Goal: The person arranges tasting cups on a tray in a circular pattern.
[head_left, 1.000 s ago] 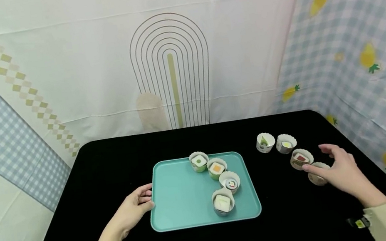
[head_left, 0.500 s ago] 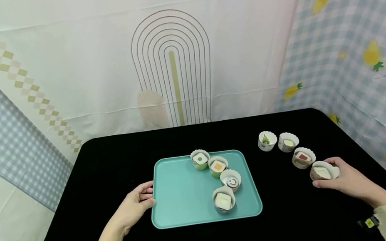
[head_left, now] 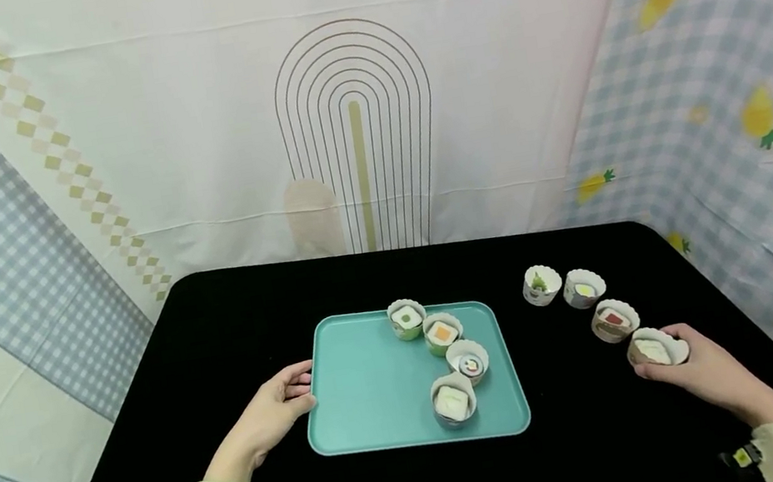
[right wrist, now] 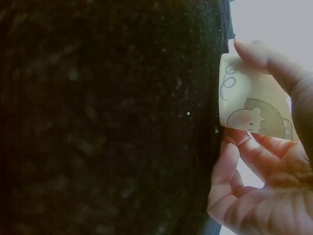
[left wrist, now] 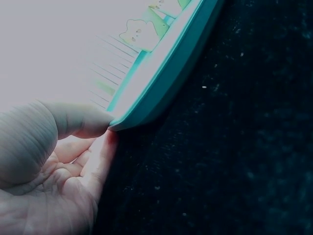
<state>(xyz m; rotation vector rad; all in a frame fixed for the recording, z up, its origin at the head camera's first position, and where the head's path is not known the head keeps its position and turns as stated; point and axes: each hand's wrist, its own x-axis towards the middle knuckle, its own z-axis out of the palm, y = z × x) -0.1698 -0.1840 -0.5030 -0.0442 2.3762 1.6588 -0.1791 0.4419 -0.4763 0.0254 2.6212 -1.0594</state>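
Note pale paper cup (right wrist: 252,90) at near right, nearest in its row, pinched between thumb and fingers of right hand (head_left: 712,376). Cannot tell whether lifted off black table (head_left: 577,438). Expect light, thin-walled, easily dented; take hold gently by opposite side walls, keeping level for white filling (head_left: 651,352). Just beyond, see red-centred cup (head_left: 607,331), then two white cups (head_left: 538,299) farther off to the left. Well left, see teal tray (head_left: 372,386) bearing four filled cups (head_left: 453,420), left rim pinched by left hand (head_left: 270,418).

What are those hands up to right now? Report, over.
Left hand pinching tray by its edge. Right hand holding paper cup. Possible obstacle: neighbouring cup close alongside, contact unclear.
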